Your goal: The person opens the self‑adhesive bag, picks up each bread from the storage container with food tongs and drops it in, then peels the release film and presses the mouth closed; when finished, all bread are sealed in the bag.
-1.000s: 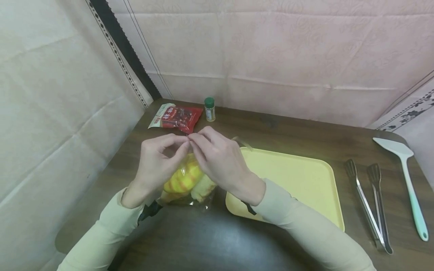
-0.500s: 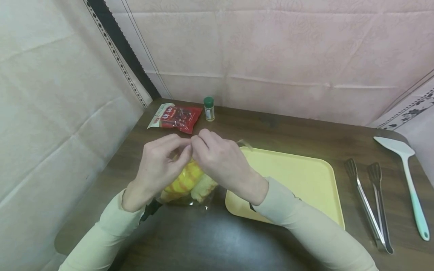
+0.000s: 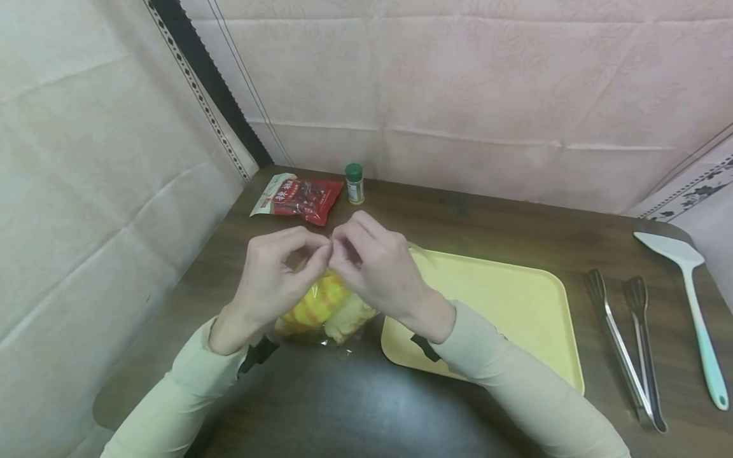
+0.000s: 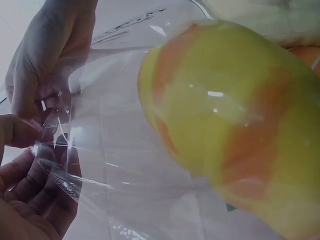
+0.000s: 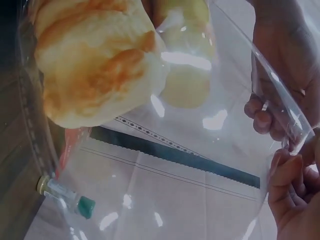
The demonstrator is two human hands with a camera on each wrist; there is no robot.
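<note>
My left hand (image 3: 280,273) and right hand (image 3: 380,270) meet fingertip to fingertip in the head view, both pinching the top edge of a clear plastic bag (image 4: 115,130). The bag hangs below them, its mouth gathered between thumbs and fingers. Inside lies a yellow bread roll (image 4: 215,105) with orange stripes, large in the left wrist view. Beside it is a pale bun (image 5: 100,65) with a browned top, close up in the right wrist view. From the head, the hands partly cover the bag and both breads.
A yellow tray (image 3: 498,305) lies to the right, partly under my right forearm. Metal tongs (image 3: 627,356) and a pale green-handled spatula (image 3: 695,312) rest farther right. Behind my hands are a red packet (image 3: 303,199) and a green-capped shaker jar (image 3: 355,184), near the wall cloth.
Both hands have shifted slightly right with the top of the bag, and the breads have swung a little right too. My right thumb and fingers now form a more rounded pinch.
</note>
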